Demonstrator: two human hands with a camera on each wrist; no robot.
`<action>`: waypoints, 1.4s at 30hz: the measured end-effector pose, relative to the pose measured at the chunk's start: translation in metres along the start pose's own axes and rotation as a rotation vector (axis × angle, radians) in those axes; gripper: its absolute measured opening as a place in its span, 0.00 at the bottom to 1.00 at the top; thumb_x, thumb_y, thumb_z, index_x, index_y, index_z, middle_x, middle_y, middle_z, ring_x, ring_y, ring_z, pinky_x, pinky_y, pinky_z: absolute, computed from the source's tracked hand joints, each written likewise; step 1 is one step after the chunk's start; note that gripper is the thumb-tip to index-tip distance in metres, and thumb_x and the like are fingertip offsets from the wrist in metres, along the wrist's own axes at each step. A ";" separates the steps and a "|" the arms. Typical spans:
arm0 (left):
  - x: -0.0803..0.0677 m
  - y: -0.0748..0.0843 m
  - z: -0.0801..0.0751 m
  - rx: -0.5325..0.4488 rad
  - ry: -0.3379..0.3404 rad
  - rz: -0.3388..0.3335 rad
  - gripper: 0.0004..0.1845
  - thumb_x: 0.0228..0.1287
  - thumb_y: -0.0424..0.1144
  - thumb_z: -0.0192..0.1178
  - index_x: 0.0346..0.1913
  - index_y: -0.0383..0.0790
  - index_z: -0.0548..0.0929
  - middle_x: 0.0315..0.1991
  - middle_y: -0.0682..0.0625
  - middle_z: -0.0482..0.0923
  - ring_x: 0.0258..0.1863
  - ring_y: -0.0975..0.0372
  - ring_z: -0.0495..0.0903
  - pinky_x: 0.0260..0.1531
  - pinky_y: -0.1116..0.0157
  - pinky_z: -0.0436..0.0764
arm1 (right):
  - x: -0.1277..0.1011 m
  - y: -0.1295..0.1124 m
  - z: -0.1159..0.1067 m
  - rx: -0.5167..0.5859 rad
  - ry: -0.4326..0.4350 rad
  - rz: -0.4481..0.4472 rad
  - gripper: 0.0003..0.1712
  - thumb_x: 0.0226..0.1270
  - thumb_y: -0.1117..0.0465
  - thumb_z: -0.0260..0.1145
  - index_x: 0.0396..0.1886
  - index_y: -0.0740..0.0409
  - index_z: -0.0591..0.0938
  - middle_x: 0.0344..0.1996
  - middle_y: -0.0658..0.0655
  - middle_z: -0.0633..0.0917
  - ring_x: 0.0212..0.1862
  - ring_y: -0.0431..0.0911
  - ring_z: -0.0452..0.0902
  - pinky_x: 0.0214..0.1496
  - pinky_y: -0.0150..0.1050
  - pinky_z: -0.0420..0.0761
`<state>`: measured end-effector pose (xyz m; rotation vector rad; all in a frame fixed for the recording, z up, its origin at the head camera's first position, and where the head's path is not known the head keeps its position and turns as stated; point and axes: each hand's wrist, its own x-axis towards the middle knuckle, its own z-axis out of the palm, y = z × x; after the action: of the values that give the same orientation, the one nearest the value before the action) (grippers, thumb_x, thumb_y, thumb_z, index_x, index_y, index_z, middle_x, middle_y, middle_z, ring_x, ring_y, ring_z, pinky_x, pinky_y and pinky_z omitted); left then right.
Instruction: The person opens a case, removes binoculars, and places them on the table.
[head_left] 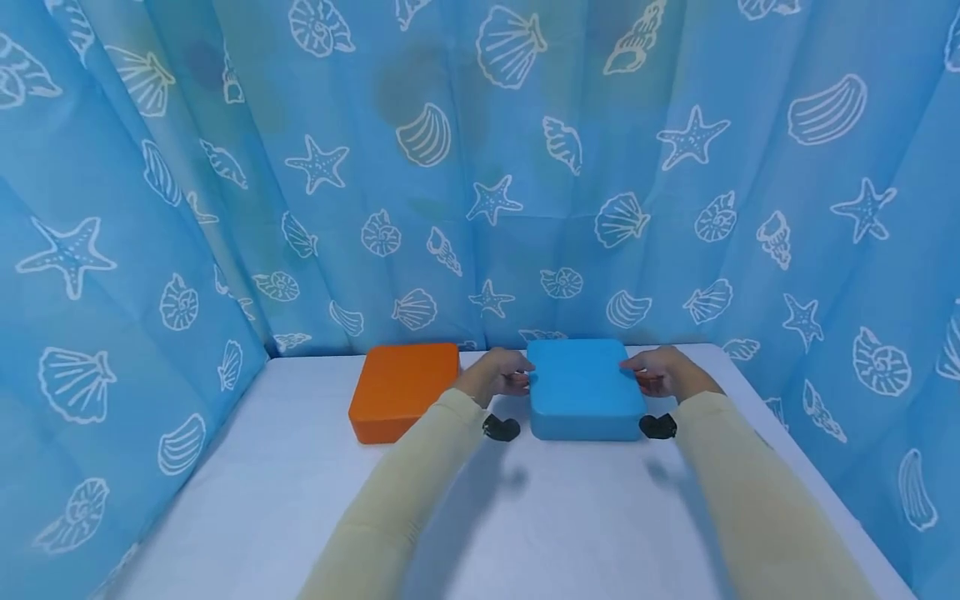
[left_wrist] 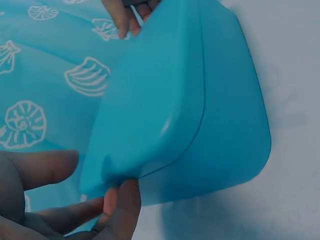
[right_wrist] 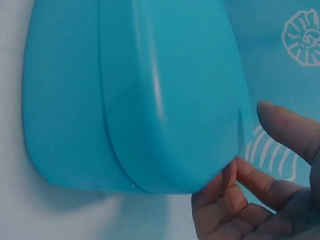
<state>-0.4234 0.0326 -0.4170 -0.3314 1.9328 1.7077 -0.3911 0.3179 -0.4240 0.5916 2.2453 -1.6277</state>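
Observation:
A blue box point(head_left: 585, 387) with rounded corners stands on the white table, its lid point(left_wrist: 150, 100) set on the base along a thin seam. At its left side is my left hand point(head_left: 497, 375); the curled fingertips point(left_wrist: 122, 202) touch the lid's edge near the seam. My right hand point(head_left: 663, 372) is at the opposite side, its bent fingers point(right_wrist: 220, 192) against the lid's lower edge. Both thumbs are close to the lid's top; whether they press on it is hard to tell. The box's far side is hidden.
An orange box point(head_left: 405, 383) stands on the table to the left of the blue one, partly behind my left forearm. A blue curtain point(head_left: 465, 192) with white shells and starfish hangs behind and along both sides of the white tabletop point(head_left: 285, 475).

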 end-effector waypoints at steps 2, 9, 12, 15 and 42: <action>0.003 -0.002 0.002 0.050 0.020 0.004 0.23 0.62 0.26 0.62 0.60 0.29 0.70 0.41 0.38 0.75 0.41 0.52 0.80 0.42 0.57 0.84 | 0.000 0.000 -0.002 -0.019 -0.003 -0.017 0.30 0.67 0.59 0.66 0.61 0.70 0.65 0.40 0.61 0.75 0.37 0.48 0.76 0.41 0.39 0.82; 0.007 -0.012 0.006 0.237 0.132 0.025 0.08 0.62 0.29 0.65 0.42 0.30 0.79 0.34 0.42 0.76 0.31 0.54 0.78 0.33 0.63 0.84 | 0.001 -0.002 -0.005 -0.049 -0.043 -0.025 0.28 0.62 0.59 0.71 0.55 0.69 0.70 0.35 0.58 0.77 0.33 0.46 0.77 0.40 0.36 0.82; 0.008 -0.014 0.008 0.252 0.147 0.037 0.08 0.62 0.29 0.65 0.41 0.29 0.79 0.33 0.42 0.76 0.29 0.54 0.77 0.32 0.64 0.84 | 0.001 -0.002 -0.007 -0.061 -0.057 -0.029 0.28 0.61 0.61 0.72 0.54 0.69 0.71 0.36 0.59 0.77 0.34 0.46 0.77 0.43 0.38 0.83; 0.010 -0.013 0.011 0.260 0.161 0.038 0.11 0.62 0.29 0.66 0.44 0.29 0.77 0.33 0.41 0.77 0.29 0.54 0.78 0.31 0.64 0.84 | 0.000 -0.001 -0.008 -0.071 -0.075 -0.030 0.29 0.59 0.63 0.73 0.54 0.70 0.70 0.36 0.59 0.76 0.36 0.47 0.77 0.48 0.41 0.82; 0.008 -0.011 0.007 0.294 0.196 0.050 0.17 0.59 0.30 0.68 0.50 0.30 0.76 0.34 0.41 0.77 0.30 0.53 0.81 0.36 0.61 0.85 | -0.002 0.006 0.001 -0.295 -0.064 -0.118 0.24 0.59 0.63 0.74 0.48 0.72 0.74 0.33 0.60 0.74 0.34 0.50 0.75 0.46 0.43 0.82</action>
<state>-0.4227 0.0386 -0.4308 -0.3520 2.3162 1.4373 -0.3864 0.3179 -0.4279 0.3326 2.4487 -1.3067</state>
